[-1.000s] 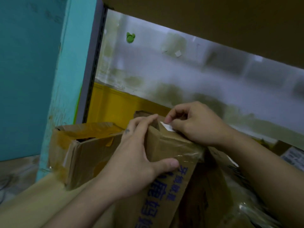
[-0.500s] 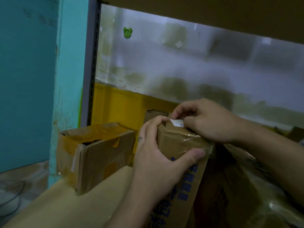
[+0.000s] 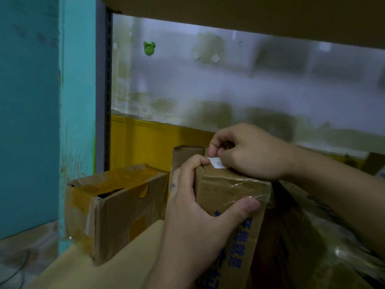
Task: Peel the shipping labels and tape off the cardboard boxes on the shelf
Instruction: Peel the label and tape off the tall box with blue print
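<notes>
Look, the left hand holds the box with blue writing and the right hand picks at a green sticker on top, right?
Not quite: the sticker is white, not green, as the head view shows. The left hand does hold the box with blue writing, and the right hand picks at it.

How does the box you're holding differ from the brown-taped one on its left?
The held box carries blue printing and clear shiny tape; the left box is plain with tan tape. The left hand grips the held box while the right hand pinches its white label; the left box sits untouched. Both are worn brown cardboard.
</notes>
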Action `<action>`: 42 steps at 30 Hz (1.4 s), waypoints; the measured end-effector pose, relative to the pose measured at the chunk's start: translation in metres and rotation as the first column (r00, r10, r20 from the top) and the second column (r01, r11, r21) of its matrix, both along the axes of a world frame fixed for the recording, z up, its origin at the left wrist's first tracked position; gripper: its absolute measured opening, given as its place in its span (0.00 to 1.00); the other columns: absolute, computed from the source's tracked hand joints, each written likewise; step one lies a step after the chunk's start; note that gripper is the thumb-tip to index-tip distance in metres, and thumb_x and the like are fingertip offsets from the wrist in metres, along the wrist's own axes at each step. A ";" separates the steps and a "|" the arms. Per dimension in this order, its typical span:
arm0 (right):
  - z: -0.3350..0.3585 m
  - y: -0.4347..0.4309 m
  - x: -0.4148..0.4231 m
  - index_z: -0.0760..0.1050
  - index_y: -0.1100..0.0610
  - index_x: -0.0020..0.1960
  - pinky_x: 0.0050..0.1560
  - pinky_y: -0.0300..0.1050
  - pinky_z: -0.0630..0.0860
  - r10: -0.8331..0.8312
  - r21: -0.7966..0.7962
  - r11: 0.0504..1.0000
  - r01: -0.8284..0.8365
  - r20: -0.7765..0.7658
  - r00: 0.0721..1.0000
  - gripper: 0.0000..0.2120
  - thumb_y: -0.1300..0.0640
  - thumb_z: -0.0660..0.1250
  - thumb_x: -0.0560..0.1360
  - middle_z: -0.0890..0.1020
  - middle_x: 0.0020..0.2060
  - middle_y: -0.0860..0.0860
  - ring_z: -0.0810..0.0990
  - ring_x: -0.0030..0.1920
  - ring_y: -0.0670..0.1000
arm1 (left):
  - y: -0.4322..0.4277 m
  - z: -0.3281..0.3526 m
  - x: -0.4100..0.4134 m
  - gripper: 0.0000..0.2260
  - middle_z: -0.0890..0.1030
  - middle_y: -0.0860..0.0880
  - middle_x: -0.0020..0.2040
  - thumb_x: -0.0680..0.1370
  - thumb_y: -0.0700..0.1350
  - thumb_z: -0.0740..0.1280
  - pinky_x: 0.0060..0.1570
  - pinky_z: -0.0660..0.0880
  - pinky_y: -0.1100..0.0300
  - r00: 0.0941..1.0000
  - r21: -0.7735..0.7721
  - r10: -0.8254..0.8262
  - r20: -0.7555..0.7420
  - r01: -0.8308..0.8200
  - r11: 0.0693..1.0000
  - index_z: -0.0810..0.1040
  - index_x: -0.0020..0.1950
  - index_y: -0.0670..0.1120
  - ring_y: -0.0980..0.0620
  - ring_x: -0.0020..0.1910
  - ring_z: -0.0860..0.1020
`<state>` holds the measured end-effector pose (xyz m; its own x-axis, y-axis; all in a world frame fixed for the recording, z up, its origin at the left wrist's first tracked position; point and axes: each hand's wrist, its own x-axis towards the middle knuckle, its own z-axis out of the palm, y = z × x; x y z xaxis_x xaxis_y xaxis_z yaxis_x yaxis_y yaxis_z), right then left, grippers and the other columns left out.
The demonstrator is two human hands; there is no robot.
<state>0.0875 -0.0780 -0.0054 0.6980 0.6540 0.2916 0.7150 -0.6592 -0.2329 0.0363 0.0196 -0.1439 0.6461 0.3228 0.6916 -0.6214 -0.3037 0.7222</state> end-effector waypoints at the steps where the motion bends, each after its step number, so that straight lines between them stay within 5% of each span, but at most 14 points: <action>1: 0.000 0.001 0.001 0.79 0.51 0.39 0.29 0.28 0.66 -0.001 0.008 1.000 0.001 -0.007 1.000 0.11 0.64 0.63 0.73 0.77 0.30 0.41 0.73 0.31 0.38 | 0.000 0.000 0.000 0.34 0.77 0.60 0.56 0.56 0.72 0.72 0.48 0.77 0.59 1.000 -0.001 -0.002 -0.001 0.002 1.000 0.67 0.59 0.69 0.60 0.53 0.78; 5: -0.004 -0.002 0.008 0.74 0.54 0.33 0.28 0.30 0.65 0.002 0.040 0.999 0.000 -0.063 0.998 0.13 0.64 0.62 0.75 0.73 0.20 0.39 0.71 0.26 0.36 | 0.001 0.000 0.003 0.34 0.77 0.61 0.56 0.55 0.72 0.72 0.48 0.77 0.58 1.000 -0.002 -0.006 -0.029 0.006 1.000 0.66 0.59 0.70 0.61 0.53 0.78; 10: 0.004 -0.012 0.011 0.81 0.51 0.44 0.31 0.29 0.68 -0.024 0.033 0.999 0.023 0.012 1.000 0.07 0.61 0.67 0.74 0.79 0.28 0.38 0.75 0.30 0.35 | 0.004 0.001 0.007 0.34 0.75 0.63 0.57 0.55 0.73 0.71 0.51 0.77 0.58 0.999 0.004 -0.006 -0.053 0.006 1.000 0.67 0.59 0.71 0.63 0.54 0.77; 15: 0.055 -0.032 -0.011 0.80 0.47 0.42 0.40 0.37 0.74 -0.118 -0.001 0.993 0.120 0.191 0.975 0.08 0.55 0.66 0.77 0.83 0.36 0.44 0.80 0.35 0.38 | 0.008 0.003 0.002 0.34 0.74 0.63 0.58 0.58 0.73 0.71 0.55 0.78 0.54 0.998 0.035 0.015 -0.068 -0.013 0.999 0.66 0.61 0.69 0.62 0.56 0.75; 18: 0.081 -0.040 -0.031 0.81 0.50 0.42 0.35 0.39 0.68 -0.189 -0.197 0.955 0.220 0.165 0.968 0.10 0.50 0.64 0.78 0.81 0.33 0.45 0.76 0.30 0.35 | 0.009 0.002 0.004 0.35 0.74 0.61 0.60 0.59 0.73 0.71 0.55 0.78 0.52 0.997 0.048 0.007 -0.075 -0.003 0.999 0.66 0.63 0.66 0.59 0.58 0.75; 21: 0.069 -0.029 -0.041 0.81 0.46 0.51 0.37 0.36 0.74 -0.126 -0.395 0.913 0.097 -0.046 0.991 0.07 0.48 0.66 0.76 0.83 0.38 0.46 0.78 0.36 0.40 | 0.008 0.002 0.001 0.36 0.73 0.61 0.61 0.60 0.73 0.70 0.55 0.78 0.55 0.997 0.064 0.023 -0.070 -0.018 0.998 0.67 0.64 0.64 0.60 0.58 0.75; 25: 0.052 -0.011 -0.031 0.65 0.39 0.72 0.42 0.30 0.71 -0.047 -0.519 0.854 0.044 0.008 0.999 0.27 0.42 0.66 0.75 0.78 0.56 0.44 0.77 0.44 0.40 | 0.008 0.004 -0.004 0.36 0.71 0.60 0.61 0.59 0.75 0.69 0.52 0.74 0.62 0.997 0.083 0.040 -0.072 -0.034 0.996 0.66 0.64 0.65 0.59 0.58 0.73; 30: 0.051 -0.002 -0.020 0.75 0.46 0.66 0.39 0.28 0.65 -0.096 -0.644 0.757 0.111 0.059 0.994 0.15 0.49 0.63 0.80 0.80 0.48 0.40 0.75 0.42 0.36 | 0.007 0.006 -0.008 0.36 0.68 0.62 0.61 0.59 0.74 0.69 0.51 0.73 0.63 0.995 0.089 0.045 -0.094 -0.037 0.995 0.65 0.64 0.66 0.60 0.58 0.72; 37: 0.051 -0.010 -0.012 0.77 0.50 0.60 0.36 0.26 0.71 -0.123 -0.501 0.861 0.090 -0.033 0.992 0.12 0.58 0.67 0.78 0.82 0.45 0.44 0.79 0.43 0.43 | 0.005 0.004 -0.005 0.36 0.68 0.62 0.61 0.60 0.73 0.70 0.56 0.77 0.54 0.993 0.104 0.084 -0.079 -0.075 0.992 0.65 0.64 0.66 0.60 0.59 0.72; 42: 0.041 -0.010 -0.009 0.80 0.50 0.52 0.29 0.26 0.68 -0.103 -0.397 0.913 0.095 0.001 0.995 0.10 0.63 0.69 0.75 0.80 0.35 0.41 0.75 0.29 0.33 | 0.004 0.003 -0.009 0.35 0.68 0.63 0.60 0.59 0.74 0.70 0.53 0.73 0.63 0.994 0.111 0.095 -0.054 -0.089 0.990 0.64 0.62 0.67 0.64 0.58 0.70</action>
<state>0.0785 -0.0884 0.0356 0.7679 0.6405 0.0084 0.6395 -0.7673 0.0484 0.0273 0.0232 -0.1412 0.6581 0.3079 0.6871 -0.5442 -0.4362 0.7166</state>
